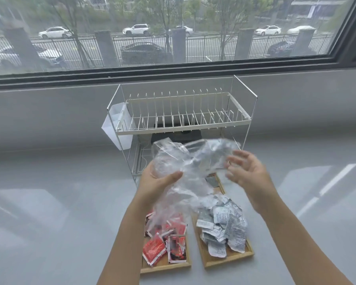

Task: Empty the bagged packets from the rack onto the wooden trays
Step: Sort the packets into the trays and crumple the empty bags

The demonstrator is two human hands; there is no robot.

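left hand (pixel 158 182) gripped clear plastic bag (pixel 185 159) | right hand (pixel 247 171) spread wide beside it | red packets (pixel 164 241) and silver packets (pixel 224 223) lay on wooden trays (pixel 228 262)

The crumpled clear plastic bag (pixel 185 167) veils the lower tier of the white wire dish rack (pixel 183 112) and the far ends of both wooden trays (pixel 228 261). The right hand (pixel 246 171) is motion-blurred. Print on the silver packets (pixel 224 223) is too small to read. Both forearms run off the bottom edge
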